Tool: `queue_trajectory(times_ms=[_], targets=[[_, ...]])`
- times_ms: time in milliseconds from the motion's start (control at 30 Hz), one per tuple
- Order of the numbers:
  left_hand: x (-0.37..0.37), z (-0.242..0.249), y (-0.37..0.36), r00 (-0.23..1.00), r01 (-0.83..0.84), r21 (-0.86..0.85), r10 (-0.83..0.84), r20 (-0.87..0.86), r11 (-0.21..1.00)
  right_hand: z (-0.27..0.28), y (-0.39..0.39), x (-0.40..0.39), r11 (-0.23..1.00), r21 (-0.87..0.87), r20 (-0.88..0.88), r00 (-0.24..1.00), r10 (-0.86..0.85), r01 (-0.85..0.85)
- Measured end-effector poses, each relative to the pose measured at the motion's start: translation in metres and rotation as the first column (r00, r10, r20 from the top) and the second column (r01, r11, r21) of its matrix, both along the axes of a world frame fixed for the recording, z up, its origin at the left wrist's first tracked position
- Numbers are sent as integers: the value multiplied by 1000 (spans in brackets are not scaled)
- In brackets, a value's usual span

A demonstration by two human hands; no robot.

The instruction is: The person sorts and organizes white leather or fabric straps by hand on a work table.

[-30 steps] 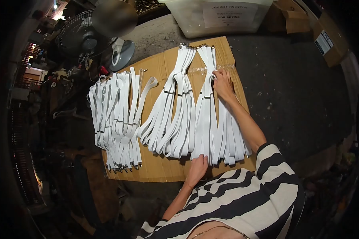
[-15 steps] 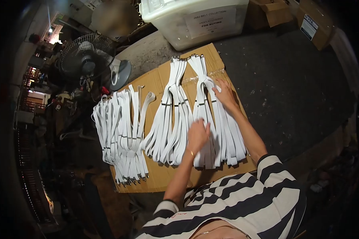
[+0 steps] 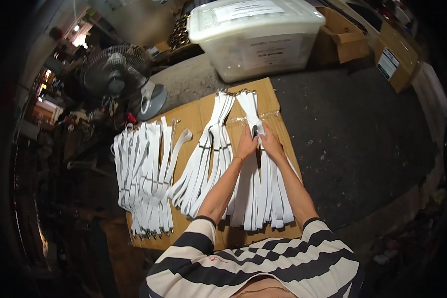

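My left hand and my right hand are side by side on the narrow neck of the right-hand bundle of white straps. Their fingers are closed around its two sides, thumbs close together. Metal clips show at this bundle's far end, and its looped ends fan out toward me. To its left, a second bundle of white straps lies fanned the same way, with dark sliders across it. Farther left is a third pile of white straps, its metal ends pointing toward me. My fingertips are partly hidden by the straps.
The straps lie on a cardboard sheet on a dark table. Beyond it stands a lidded plastic bin. Cardboard boxes are at the back right, and a fan stands at the back left.
My left hand has moved up from the middle of the right bundle to its neck. The right hand has shifted inward beside it. The camera view has tilted, showing more of the bin.
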State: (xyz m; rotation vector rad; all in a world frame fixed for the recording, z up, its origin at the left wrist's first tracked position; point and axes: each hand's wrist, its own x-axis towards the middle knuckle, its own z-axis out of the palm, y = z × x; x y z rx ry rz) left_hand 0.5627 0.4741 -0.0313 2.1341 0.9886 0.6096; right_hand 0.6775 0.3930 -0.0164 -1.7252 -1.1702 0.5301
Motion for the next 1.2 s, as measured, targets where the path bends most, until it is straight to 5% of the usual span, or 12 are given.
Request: queue_trajectory(times_ms=[100,300,433,500,567,767,1000,1100,1200], targets=[[-16,5,-2,1000,-28,57,28,7,998,5,-2,-4,1000,28,-140,990,-2,6],[-107,54,-55,997,-77,196,71,35,978,30,-22,-2,985,15,-34,985,-170,171],[-205,56,-106,940,-340,167,337,48,925,39,-44,-16,946,154,-3,958,-287,284],[-254,56,-128,892,-450,148,452,24,881,53,-62,-40,951,68,-222,934,-281,302],[-288,63,-150,822,-568,87,569,19,819,50,-73,-66,968,78,-144,964,-224,237],[-343,79,-176,691,-723,78,716,104,687,59,-90,-161,1000,-9,-294,955,22,-26],[-398,76,-141,782,-623,152,601,165,768,74,-132,-260,978,-67,-132,973,188,-198],[-417,75,-103,858,-511,137,494,144,848,62,-153,-286,990,-92,-11,995,102,-103],[-426,85,-69,946,-301,144,276,172,942,61,-171,-314,966,-129,-55,971,-231,222]])
